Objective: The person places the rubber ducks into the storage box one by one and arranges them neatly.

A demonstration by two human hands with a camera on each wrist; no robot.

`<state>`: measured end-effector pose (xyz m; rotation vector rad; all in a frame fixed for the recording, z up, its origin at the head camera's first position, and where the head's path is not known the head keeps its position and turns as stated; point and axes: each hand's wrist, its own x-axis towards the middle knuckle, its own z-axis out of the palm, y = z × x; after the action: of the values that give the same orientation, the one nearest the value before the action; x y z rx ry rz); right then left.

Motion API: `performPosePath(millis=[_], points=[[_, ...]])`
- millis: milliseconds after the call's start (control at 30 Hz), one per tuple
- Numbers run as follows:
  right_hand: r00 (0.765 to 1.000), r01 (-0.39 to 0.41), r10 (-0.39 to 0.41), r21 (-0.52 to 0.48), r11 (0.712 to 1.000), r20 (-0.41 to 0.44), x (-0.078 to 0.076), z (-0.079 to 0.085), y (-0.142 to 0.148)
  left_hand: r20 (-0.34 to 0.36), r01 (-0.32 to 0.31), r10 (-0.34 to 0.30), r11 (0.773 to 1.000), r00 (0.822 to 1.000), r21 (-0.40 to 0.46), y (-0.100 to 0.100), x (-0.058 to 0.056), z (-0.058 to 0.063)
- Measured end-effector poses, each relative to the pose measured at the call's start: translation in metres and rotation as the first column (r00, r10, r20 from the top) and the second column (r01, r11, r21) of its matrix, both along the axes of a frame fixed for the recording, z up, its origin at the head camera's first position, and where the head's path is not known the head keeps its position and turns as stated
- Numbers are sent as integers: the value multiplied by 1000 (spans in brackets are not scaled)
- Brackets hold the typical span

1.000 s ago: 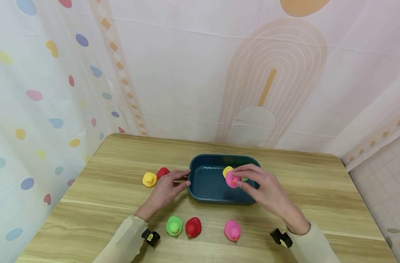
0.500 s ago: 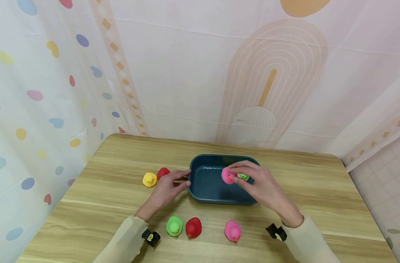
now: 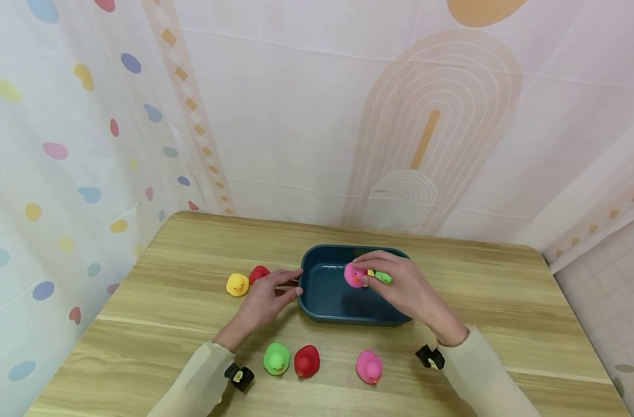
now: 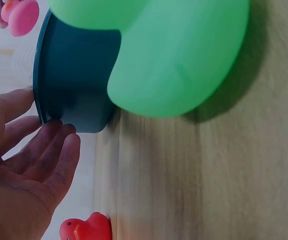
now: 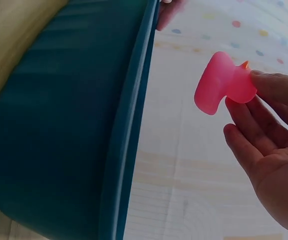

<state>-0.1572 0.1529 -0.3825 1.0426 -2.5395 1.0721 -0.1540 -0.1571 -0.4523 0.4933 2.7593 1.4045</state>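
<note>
My right hand (image 3: 407, 284) pinches a pink rubber duck (image 3: 354, 274) by its head, between thumb and fingertips. In the right wrist view the duck (image 5: 216, 82) hangs above the rim of a dark teal tub (image 5: 119, 140). Inside the tub (image 3: 322, 301) sit a green duck (image 3: 383, 277) and a yellow duck (image 3: 370, 277), the latter mostly hidden by the pink one and the fingers. My left hand (image 3: 264, 296) rests at the tub's left end. Its fingers (image 4: 66, 160) lie extended against the outer wall, the thumb up at the rim.
Left of the tub on the wooden table (image 3: 191, 249) are a yellow duck (image 3: 237, 285) and a red duck (image 3: 258, 273), partly behind the left hand. In front lie a green duck (image 3: 277, 359), a red duck (image 3: 307, 361) and another pink duck (image 3: 369, 366). A patterned curtain (image 3: 285, 116) hangs behind.
My right hand has moved left and slightly toward the back with the pink duck, over the tub's middle. The green duck inside shows more now. My left hand stays at the tub's end.
</note>
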Motion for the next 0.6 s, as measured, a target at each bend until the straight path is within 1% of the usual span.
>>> performPosePath(millis=[367,600], points=[[999,-27,25,54,998,45,-19,-6,-10,6,3,-3,1000,1000,-1,0,-1,1],[993,-19,9,78,997,120,-31,-13,-16,8,5,-5,1000,1000,-10,0,-2,1]])
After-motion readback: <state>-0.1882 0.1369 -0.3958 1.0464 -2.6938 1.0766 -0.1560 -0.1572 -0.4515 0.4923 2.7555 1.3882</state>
